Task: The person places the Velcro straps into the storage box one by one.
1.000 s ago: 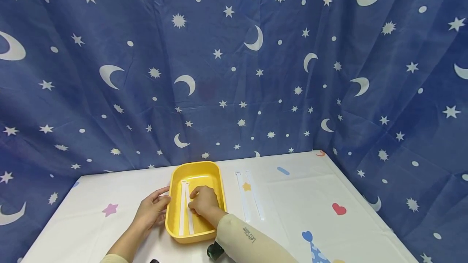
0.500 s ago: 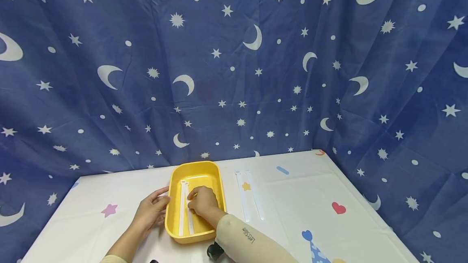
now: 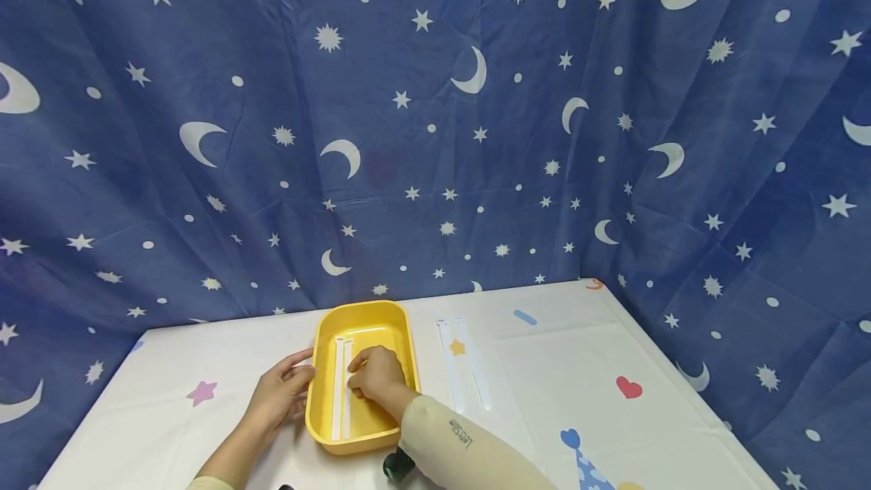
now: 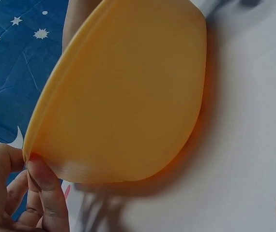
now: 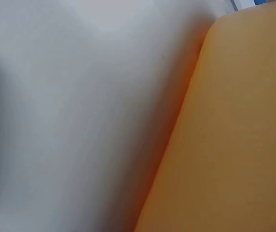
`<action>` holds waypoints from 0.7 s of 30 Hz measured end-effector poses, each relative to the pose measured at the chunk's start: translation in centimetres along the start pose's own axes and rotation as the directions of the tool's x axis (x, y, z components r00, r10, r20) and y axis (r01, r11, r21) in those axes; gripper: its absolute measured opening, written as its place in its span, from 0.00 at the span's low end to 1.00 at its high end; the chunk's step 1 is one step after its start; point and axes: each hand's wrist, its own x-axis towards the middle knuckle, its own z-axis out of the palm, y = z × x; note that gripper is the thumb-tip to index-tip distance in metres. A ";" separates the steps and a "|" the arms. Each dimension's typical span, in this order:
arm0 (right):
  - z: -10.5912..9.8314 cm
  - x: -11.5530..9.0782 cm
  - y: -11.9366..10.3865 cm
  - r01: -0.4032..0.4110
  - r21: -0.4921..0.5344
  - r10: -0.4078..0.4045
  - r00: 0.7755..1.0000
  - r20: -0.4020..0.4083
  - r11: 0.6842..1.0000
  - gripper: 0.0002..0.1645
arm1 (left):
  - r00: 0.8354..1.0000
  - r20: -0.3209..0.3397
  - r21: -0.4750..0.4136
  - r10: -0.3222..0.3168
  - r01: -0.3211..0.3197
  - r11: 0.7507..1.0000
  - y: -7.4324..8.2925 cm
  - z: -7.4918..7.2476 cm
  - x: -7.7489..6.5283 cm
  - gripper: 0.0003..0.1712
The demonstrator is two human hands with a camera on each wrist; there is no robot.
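Observation:
A deep yellow plastic tray (image 3: 320, 429) stands on the white-covered table. My left hand (image 3: 277, 393) holds its left side; in the left wrist view, thumb and finger of that hand (image 4: 29, 193) pinch the tray's rim (image 4: 48, 92). Two long white strips with wider, slotted-looking ends lie inside, almost parallel: a left strip (image 3: 337, 392) and a right strip (image 3: 347, 418). Reaching over the near right wall, my right hand (image 3: 379, 375) pinches the right strip near its middle. The right wrist view catches only the tray's outer wall (image 5: 239, 125), not the hand.
Two similar white strips, one nearer (image 3: 449, 365) and one farther right (image 3: 472, 365), lie on the table right of the tray. A dark rounded object (image 3: 398, 467) shows beneath the right sleeve. A blue star-and-moon curtain (image 3: 422, 134) hangs behind the table.
The right strip in the tray has swung its near end leftward, from slanted to nearly parallel with the left strip. Both hands stay in almost the same places.

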 end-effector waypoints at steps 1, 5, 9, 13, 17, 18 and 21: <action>0.0 -0.1 0.0 -0.001 0.001 0.001 1.000 -0.001 1.000 0.11 | 1.000 0.001 0.000 0.001 -0.001 1.000 0.0 0.0 0.0 0.29; -0.1 -0.3 -0.1 -0.001 0.010 0.001 1.000 -0.002 1.000 0.11 | 1.000 0.001 -0.007 0.004 -0.004 1.000 0.0 0.1 0.0 0.29; -0.2 -0.1 0.0 0.006 0.041 -0.007 1.000 0.009 0.999 0.11 | 1.000 0.002 -0.010 0.003 -0.003 1.000 -0.2 0.2 0.1 0.29; -0.7 0.1 -0.4 0.065 0.067 -0.067 0.998 0.021 0.996 0.08 | 1.000 0.006 -0.010 -0.002 0.002 1.000 -0.4 0.0 0.1 0.30; -3.0 0.4 -1.6 0.147 0.082 -0.150 0.988 0.030 0.986 0.07 | 1.000 0.005 -0.004 -0.004 0.004 1.000 -0.4 -0.1 0.3 0.30; -3.8 0.5 -1.9 0.157 0.089 -0.161 0.986 0.033 0.984 0.08 | 1.000 0.005 0.000 -0.005 0.005 1.000 -0.4 -0.1 0.3 0.31; -6.5 0.9 -2.8 0.169 0.095 -0.172 0.985 0.024 0.981 0.09 | 1.000 0.006 0.002 -0.003 0.003 1.000 -0.4 -0.1 0.4 0.31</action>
